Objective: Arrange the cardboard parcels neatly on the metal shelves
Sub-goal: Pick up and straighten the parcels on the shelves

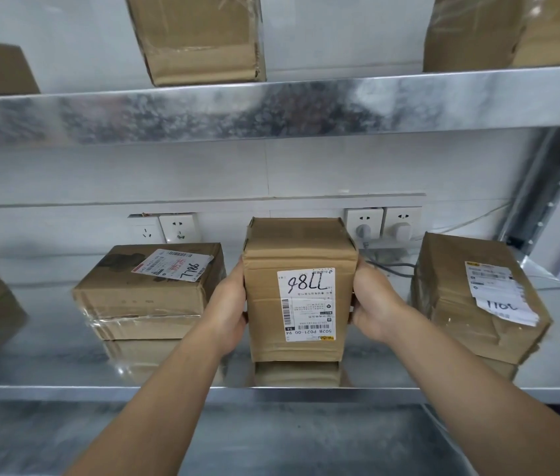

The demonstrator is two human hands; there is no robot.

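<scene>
Both hands clasped a tall parcel (297, 290) on the lower metal shelf (65, 372).
The left hand (228, 312) and right hand (376, 305) pressed its opposite sides; it stood upright between a flat parcel (148, 290) to its left and a taped parcel (477, 297) to its right, apart from both.

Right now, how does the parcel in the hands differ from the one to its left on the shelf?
The held parcel stands tall with its label facing front; the left parcel lies flat, label on top. Left hand and right hand grip the held parcel's sides; the left parcel is untouched. Both are brown cardboard.
</scene>
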